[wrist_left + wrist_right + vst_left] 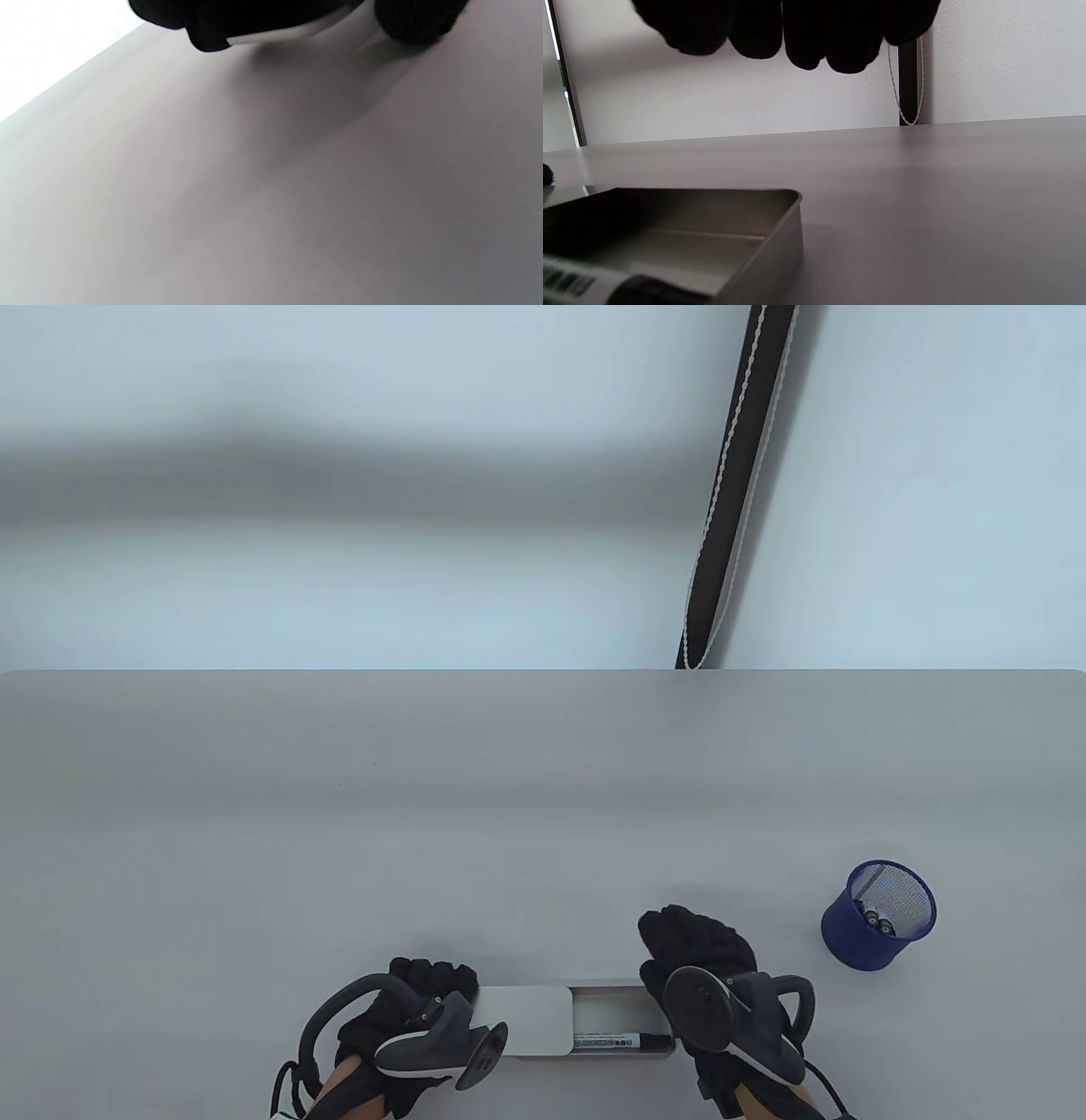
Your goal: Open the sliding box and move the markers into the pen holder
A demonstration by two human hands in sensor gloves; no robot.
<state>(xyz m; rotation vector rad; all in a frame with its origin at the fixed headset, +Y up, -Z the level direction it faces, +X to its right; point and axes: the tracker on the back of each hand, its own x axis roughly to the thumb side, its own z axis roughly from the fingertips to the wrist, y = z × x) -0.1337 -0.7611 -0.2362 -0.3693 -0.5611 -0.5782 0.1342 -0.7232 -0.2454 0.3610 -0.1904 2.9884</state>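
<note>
Presently, contents as seen:
Worktop (pixel 509 814): pale grey, wall behind it; a black strip with a beaded cord (pixel 721 492) hangs at 12 to 1 o'clock.
Sliding box (pixel 611 994): metal tin at 6 o'clock, near the front edge, lying left to right; its right part is uncovered.
Lid (pixel 526 1020): white, slid to the left, covering the left part of the tin.
Marker (pixel 615 1042): one, white barrel with a black cap, lying along the tin's near wall with the cap to the right.
Pen holder (pixel 878 914): blue mesh cup at 4 o'clock, well apart from the tin; marker ends show inside, count unclear.
Left hand (pixel 399 1027): grip curled round the lid's left end; the left wrist view shows fingers (pixel 212 25) on the white edge.
Right hand (pixel 700 959): at the tin's right end; its fingers (pixel 806 38) hang loosely curled above the tin, holding nothing visible.
</note>
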